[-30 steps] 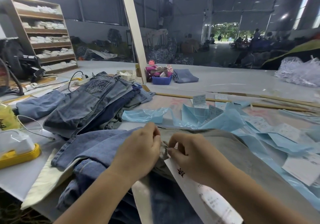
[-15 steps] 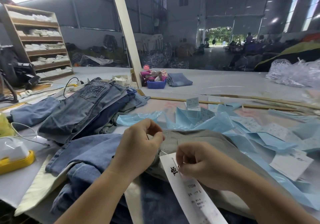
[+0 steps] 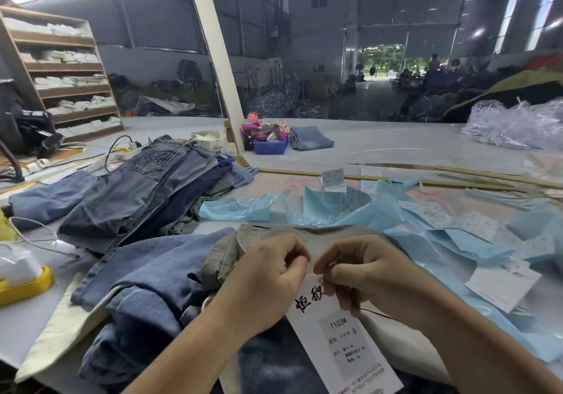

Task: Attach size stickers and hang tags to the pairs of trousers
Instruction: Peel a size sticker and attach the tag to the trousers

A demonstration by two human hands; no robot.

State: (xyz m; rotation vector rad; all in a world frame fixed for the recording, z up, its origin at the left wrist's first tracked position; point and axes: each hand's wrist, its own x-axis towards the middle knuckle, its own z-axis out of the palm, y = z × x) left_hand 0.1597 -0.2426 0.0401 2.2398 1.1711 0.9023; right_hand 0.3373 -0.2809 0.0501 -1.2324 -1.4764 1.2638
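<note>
- Counter [image 3: 396,147]: big pale work surface, everything spread within my reach so I can tag one pair after another.
- Shelf unit [image 3: 61,80] far left, stacked with folded pale goods. Not in play for this step.
- Jeans pile [image 3: 143,189] left of centre, several denim pairs laid over each other. Can't tell if they're done or waiting.
- Khaki trousers [image 3: 274,235] directly in front of me, waistband up, lying on top of more blue denim [image 3: 146,275]. Waistband faces me because that's where the tag goes, I judge.
- Blue plastic bags [image 3: 441,235] fanned out to the right with white paper slips on and between them.
- Clear bag heap [image 3: 518,125] far right, contents too blurred to call.
- Hang tag [image 3: 344,342]: long white card, reads 1103# and S, hanging down toward me from my hands over the trousers.
- Left hand [image 3: 262,284]: fingers curled, pinching at the khaki waistband, probably to steady the cloth.
- Right hand [image 3: 362,268]: fingers clamped on the top end of the hang tag, thumb and forefinger together. A dark thread [image 3: 377,313] trails below it, likely the tag's tie.
- Blue tub [image 3: 269,147] mid-counter by the post: holds pink and patterned bits, can't identify them.
- Small white box [image 3: 210,140] beside it, contents unclear.
- Yellow tray [image 3: 27,284] at left edge holds a white block wrapped in clear film.
- Step: tying the tag on, not finished by the look of it.
</note>
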